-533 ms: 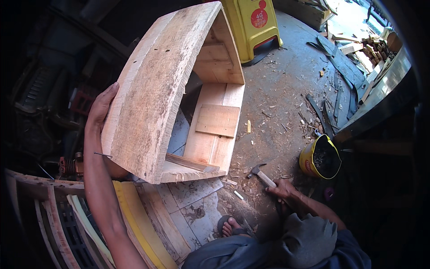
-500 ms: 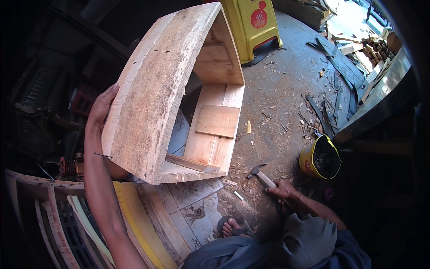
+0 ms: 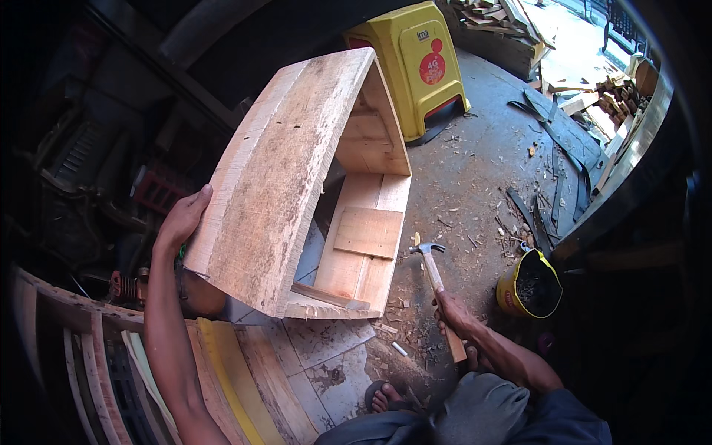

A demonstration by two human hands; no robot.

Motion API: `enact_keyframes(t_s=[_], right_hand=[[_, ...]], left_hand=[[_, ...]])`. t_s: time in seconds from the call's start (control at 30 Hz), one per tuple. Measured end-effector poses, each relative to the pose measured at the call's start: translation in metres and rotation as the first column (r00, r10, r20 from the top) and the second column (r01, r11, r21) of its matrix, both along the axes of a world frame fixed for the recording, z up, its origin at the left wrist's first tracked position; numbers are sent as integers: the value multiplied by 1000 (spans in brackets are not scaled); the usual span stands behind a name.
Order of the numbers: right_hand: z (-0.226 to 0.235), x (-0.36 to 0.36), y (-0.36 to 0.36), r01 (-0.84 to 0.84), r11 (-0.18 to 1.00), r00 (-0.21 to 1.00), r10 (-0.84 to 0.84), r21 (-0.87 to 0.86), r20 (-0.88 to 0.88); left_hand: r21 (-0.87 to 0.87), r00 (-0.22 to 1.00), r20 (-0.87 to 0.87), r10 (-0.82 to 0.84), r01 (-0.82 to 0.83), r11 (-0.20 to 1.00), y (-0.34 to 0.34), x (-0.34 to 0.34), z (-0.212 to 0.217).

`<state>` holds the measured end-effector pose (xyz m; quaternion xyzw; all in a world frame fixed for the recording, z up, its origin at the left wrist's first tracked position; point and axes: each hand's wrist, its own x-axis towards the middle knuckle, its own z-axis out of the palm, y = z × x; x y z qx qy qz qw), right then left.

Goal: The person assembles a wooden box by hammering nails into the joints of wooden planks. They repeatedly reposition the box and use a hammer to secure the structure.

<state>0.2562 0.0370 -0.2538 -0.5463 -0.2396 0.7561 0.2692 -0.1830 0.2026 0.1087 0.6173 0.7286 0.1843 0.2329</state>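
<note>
A box of pale, rough-sawn planks (image 3: 271, 170) stands tilted in front of me, its open side turned to the right. Inside it, a small square board (image 3: 368, 232) lies across the joint of two planks. My left hand (image 3: 185, 219) grips the box's left edge, its fingers partly hidden behind the plank. In my right hand (image 3: 454, 315) is a claw hammer (image 3: 432, 273), held around its wooden handle. The hammer's head points away from me, to the right of the box and apart from it.
A yellow plastic stool (image 3: 408, 70) stands behind the box. To the right is a yellow bucket (image 3: 508, 289) with dark contents. Wood chips, dark strips (image 3: 530, 215) and a white stick (image 3: 400, 348) litter the floor. A slatted wooden frame (image 3: 96, 363) lies at lower left.
My right hand has lifted the hammer forward, and more of its handle shows below my fist. The box sits lower in view as the view shifts; my left hand stays on its edge.
</note>
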Motion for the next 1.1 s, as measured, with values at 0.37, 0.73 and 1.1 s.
enact_keyframes(t_s=[0.37, 0.73, 1.1], right_hand=[[184, -73, 204, 169, 965, 201, -232, -199, -952], [135, -89, 204, 592, 531, 297, -843, -606, -449], [107, -63, 222, 423, 715, 199, -673, -557, -713]], left_hand=[[98, 937, -251, 241, -223, 970, -18, -5, -17], [358, 886, -359, 292, -158, 920, -32, 12, -20], [357, 933, -273, 234, -128, 925, -35, 16, -23]])
